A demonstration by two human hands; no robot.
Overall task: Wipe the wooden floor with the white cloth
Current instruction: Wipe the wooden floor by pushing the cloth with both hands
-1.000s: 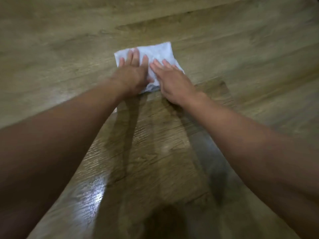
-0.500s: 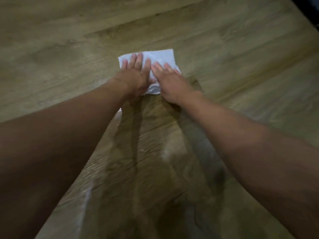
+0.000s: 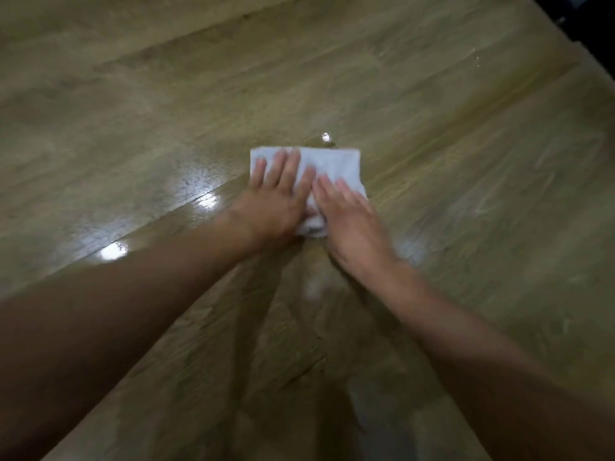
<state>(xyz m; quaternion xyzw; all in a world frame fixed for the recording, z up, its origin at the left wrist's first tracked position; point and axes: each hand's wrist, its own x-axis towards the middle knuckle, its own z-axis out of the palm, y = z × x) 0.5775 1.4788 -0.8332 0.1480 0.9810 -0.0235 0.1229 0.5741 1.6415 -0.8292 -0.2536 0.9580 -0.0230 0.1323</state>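
The folded white rectangular cloth [image 3: 327, 168] is lying flat on the brown wooden plank floor [image 3: 449, 134], roughly in the middle of the visible stretch and well apart from the dark edge at the floor's far right corner. The left hand [image 3: 274, 201] is lying palm-down on the cloth's left half with fingers [image 3: 289, 164] spread, and the right hand [image 3: 349, 221] is lying flat on its near right part; neither grip is clenched, both are pressing down open rather than pinching fabric. That flat, two-handed hold is probably spreading pressure so the whole pad is rubbing the boards and not bunching. A small bright speck [image 3: 326, 137] is sitting just beyond the cloth's far edge, likely the next thing to sweep over. Glossy patches nearer the person are suggesting dampness, though blur is making that uncertain.
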